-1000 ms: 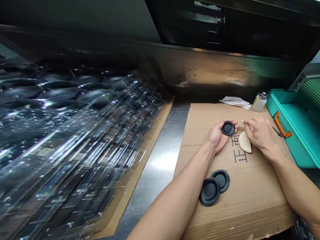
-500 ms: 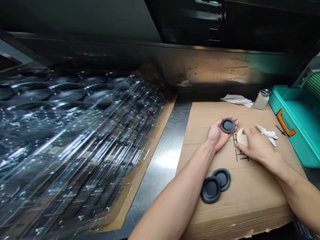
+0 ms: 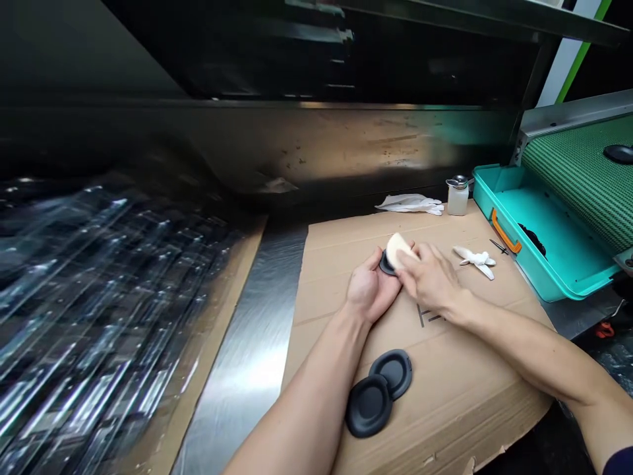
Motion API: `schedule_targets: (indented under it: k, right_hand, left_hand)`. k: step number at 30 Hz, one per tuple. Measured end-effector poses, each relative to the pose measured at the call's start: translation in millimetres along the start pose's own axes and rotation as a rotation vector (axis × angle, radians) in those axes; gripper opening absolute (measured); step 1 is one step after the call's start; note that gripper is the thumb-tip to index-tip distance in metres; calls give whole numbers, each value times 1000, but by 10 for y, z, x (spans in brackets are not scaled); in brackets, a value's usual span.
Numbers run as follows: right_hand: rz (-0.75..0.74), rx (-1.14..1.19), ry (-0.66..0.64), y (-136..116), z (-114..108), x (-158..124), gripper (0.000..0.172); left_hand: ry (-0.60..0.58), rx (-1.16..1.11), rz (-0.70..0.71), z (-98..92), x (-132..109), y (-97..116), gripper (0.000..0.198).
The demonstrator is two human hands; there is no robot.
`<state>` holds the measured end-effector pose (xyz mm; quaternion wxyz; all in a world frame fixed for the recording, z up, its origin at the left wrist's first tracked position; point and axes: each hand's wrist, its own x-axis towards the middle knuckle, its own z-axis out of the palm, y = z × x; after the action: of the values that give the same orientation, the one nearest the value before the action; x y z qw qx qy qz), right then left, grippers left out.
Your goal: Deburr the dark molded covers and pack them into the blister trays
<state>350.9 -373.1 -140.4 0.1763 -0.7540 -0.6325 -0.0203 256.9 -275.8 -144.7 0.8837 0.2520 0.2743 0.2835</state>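
Left hand [image 3: 368, 290] is cupped palm-up, fingers curled close around a black round cap [image 3: 386, 265], cradling it by the rim over the middle of the cardboard sheet [image 3: 445, 409]. Right hand [image 3: 431, 278] pinches a beige pad [image 3: 398, 249], pressed flat on the cap's face. The cap looks light and rubbery and will likely flex, so the rim is the grip. Two more black caps [image 3: 368, 406] lie overlapping, nearer. White cloth [image 3: 475, 258] to the right, teal tray [image 3: 564, 251] beyond.

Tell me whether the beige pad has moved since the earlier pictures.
Yes. The beige pad lay on the cardboard beside the printed characters; now the right hand holds it on the black disc in the left hand, beyond those characters.
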Motion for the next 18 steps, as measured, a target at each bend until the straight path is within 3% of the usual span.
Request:
schedule_targets:
  k: [8, 18]
  right_hand:
    - [-32, -48, -13, 1, -10, -15, 41]
    - [90, -62, 75, 503, -65, 25, 41]
  left_hand:
    - [-7, 35, -22, -35, 6, -22, 44]
    - [80, -95, 20, -95, -21, 101, 44]
